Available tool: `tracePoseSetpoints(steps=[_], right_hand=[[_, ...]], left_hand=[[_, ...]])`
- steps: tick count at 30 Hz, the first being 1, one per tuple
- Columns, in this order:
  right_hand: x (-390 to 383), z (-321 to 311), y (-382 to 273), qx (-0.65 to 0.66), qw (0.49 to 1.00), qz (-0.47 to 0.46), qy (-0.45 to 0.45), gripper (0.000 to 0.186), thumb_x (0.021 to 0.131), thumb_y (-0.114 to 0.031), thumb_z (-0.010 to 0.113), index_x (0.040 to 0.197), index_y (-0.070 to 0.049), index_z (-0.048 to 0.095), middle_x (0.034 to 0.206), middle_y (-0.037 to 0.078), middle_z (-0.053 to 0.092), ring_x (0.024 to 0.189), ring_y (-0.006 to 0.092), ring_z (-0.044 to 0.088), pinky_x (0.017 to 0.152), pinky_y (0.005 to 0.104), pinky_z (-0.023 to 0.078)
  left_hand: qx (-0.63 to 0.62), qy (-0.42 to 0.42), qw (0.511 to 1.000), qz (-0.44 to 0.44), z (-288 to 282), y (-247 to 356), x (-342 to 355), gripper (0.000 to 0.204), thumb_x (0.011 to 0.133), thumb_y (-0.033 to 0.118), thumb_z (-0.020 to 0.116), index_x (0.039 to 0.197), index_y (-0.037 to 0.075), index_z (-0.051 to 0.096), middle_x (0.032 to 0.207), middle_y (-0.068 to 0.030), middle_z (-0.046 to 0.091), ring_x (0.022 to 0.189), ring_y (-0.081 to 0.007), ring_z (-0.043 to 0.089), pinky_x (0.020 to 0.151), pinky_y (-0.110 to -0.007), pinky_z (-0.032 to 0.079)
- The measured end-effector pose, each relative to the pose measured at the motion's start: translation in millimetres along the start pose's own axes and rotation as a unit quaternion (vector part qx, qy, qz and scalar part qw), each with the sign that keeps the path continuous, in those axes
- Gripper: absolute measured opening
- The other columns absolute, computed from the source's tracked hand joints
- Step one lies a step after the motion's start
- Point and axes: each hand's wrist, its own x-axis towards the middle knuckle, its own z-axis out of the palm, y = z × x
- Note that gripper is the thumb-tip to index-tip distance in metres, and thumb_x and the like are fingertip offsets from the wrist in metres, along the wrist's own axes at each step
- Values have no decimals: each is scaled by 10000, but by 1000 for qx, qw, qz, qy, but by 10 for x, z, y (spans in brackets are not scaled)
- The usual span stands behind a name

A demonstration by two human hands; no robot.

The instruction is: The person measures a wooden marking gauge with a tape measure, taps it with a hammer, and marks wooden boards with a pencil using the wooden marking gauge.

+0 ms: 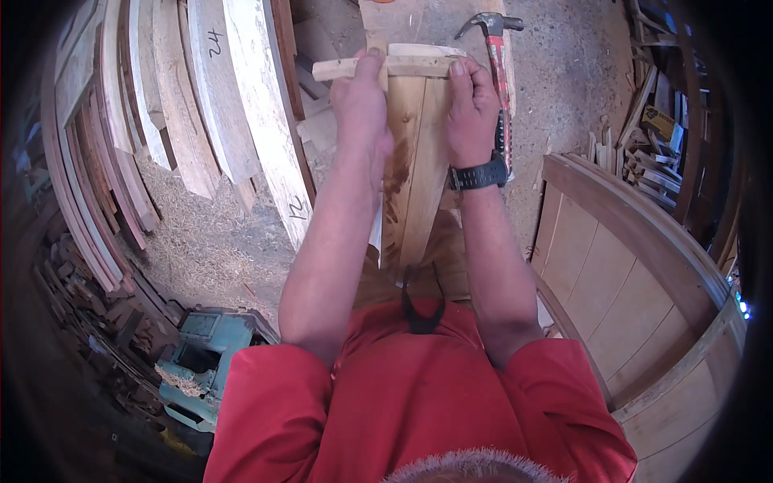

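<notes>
A short pale wooden strip [415, 66] lies crosswise over the far end of a long tapered wooden piece [407, 169], which runs back toward my body. A second pale piece [423, 50] sits just beyond the strip. My left hand [360, 101] grips the strip toward its left part, thumb on top. My right hand [472, 113], below a dark watch, holds the strip's right end with thumb and curled fingers. Beside it, a claw hammer [495, 60] with a red and black handle lies on a pale surface, partly hidden by my wrist.
Long boards [262, 113] lean or lie stacked at the left, over shavings [201, 258] on the floor. A teal machine [209, 346] stands lower left. Panelled curved wooden pieces [612, 274] are at right, with offcuts [660, 145] piled behind them.
</notes>
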Motion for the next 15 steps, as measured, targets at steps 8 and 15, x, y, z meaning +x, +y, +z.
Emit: tracePoseSetpoints(steps=[8,15], right_hand=[[241,134,-43,-80,996,18,20,259,1033,-218,642,1085,33,675,967,81,707,902,144,625,842,296,505],[622,106,-52,17,995,101,-4,292,1024,-233,658,1138,31,707,952,60,715,876,122,616,816,282,503]], left_hand=[[4,20,999,-26,185,91,352,512,932,220,714,1306,-95,561,1192,-192,658,984,-259,676,851,-387,560],[-22,-15,998,-54,329,222,578,442,963,252,704,1256,-58,587,1187,-149,663,1014,-262,681,869,-412,589]])
